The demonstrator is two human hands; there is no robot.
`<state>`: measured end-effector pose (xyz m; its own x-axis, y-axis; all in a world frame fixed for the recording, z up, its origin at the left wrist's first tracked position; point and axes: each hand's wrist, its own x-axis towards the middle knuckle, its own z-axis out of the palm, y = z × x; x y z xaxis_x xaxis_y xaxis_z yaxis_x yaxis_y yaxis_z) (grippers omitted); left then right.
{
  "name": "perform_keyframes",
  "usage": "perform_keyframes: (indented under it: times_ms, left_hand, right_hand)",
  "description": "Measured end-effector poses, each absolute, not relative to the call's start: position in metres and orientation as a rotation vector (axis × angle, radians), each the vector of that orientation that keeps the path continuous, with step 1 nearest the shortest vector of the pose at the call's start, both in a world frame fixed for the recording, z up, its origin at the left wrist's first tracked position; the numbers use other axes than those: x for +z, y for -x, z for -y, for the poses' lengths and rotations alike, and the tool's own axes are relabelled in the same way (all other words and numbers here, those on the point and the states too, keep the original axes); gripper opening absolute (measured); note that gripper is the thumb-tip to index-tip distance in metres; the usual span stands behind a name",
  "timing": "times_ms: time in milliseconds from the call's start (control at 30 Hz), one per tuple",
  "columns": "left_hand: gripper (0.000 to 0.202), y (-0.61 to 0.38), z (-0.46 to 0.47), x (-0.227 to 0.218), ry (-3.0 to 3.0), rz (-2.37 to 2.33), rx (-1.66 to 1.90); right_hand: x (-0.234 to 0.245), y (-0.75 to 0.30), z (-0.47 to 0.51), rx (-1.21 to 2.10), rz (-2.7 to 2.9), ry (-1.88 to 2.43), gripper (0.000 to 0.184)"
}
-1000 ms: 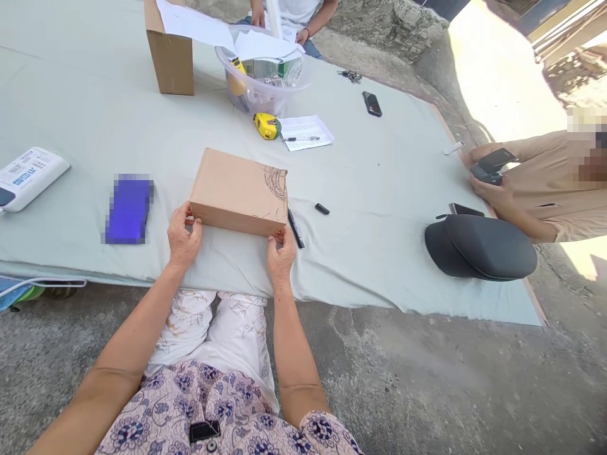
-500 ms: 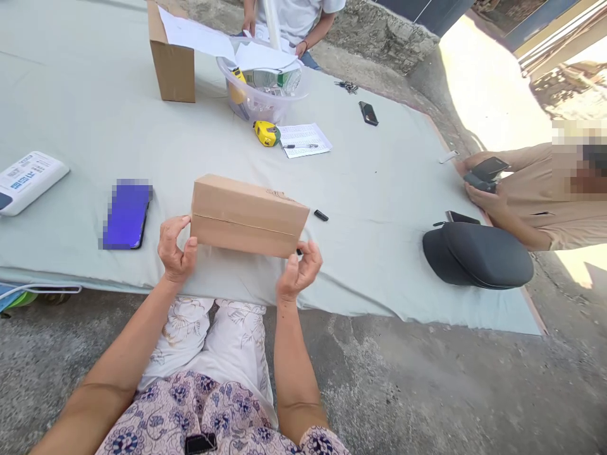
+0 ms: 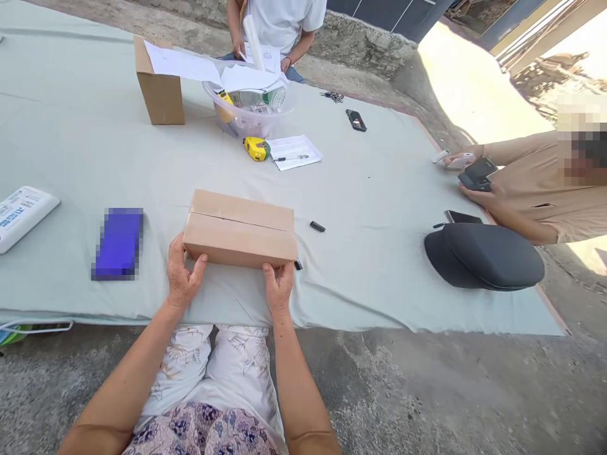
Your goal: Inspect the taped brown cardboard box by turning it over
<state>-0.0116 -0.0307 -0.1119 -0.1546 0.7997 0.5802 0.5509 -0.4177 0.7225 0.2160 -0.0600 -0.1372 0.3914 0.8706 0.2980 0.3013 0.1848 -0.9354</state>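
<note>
A closed brown cardboard box [image 3: 239, 230] lies lengthwise near the table's front edge, a seam running along its top. My left hand [image 3: 184, 275] grips its left end, thumb on the front side and fingers around the corner. At the right end my right hand [image 3: 279, 284] holds the front corner between thumb and fingers. A small black object [image 3: 298, 264] peeks out beside my right fingertips, and a black cap-like piece [image 3: 317, 226] lies just right of the box. To the left of my left hand is a phone [image 3: 118, 243] with a blurred blue screen.
Beyond the box are a yellow tape measure [image 3: 257, 149], a written sheet with a pen [image 3: 296, 153] and a plastic basin [image 3: 232, 123]. An upright carton [image 3: 164, 98] stands behind. A black case [image 3: 484, 256] sits right, near a person [image 3: 521, 183] holding a dark device. Another person [image 3: 279, 31] sits opposite.
The box has turned from a tilt to lying nearly level and squarer to me. My right hand has shifted slightly left along it. The person at right now also has a pale object in hand.
</note>
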Motion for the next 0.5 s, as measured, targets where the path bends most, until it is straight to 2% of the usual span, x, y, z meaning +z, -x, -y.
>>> perform_keyframes:
  times_ms: [500]
  left_hand:
    - [0.045, 0.0105, 0.0289, -0.1132, -1.752, -1.58, 1.565]
  right_hand:
    - [-0.1338, -0.2166, 0.0569, 0.608, 1.125, 1.358, 0.06]
